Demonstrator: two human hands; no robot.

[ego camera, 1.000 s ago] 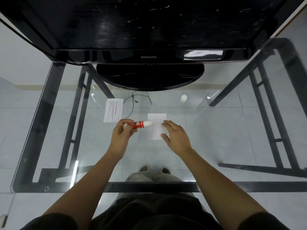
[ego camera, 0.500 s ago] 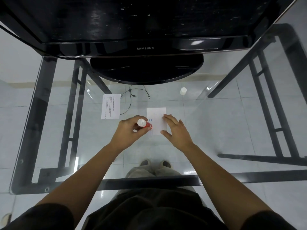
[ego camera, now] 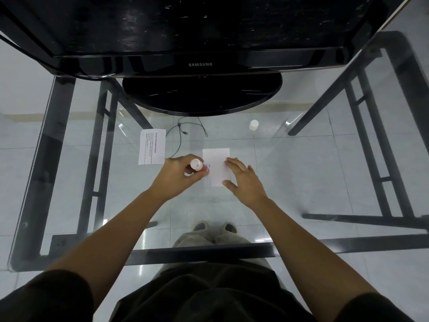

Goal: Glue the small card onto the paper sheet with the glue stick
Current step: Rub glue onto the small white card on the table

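Observation:
A small white card [ego camera: 217,163] lies on the glass table in front of me. My left hand [ego camera: 180,176] grips a red glue stick [ego camera: 198,166] nearly upright, its white base toward me and its tip down at the card's left edge. My right hand [ego camera: 242,180] rests flat with spread fingers on the card's right side, pinning it. A printed paper sheet [ego camera: 152,146] lies to the left, just beyond my left hand. The white glue cap [ego camera: 253,124] stands farther back on the right.
A black Samsung monitor [ego camera: 199,63] on a round base [ego camera: 202,94] stands at the back of the glass table [ego camera: 301,173]. A thin black cable [ego camera: 181,133] trails between the sheet and the card. The table's dark metal frame shows through the glass.
The glue stick went from lying sideways, pointing right over the card, to nearly upright with its tip at the card's left edge. My right hand stayed on the card.

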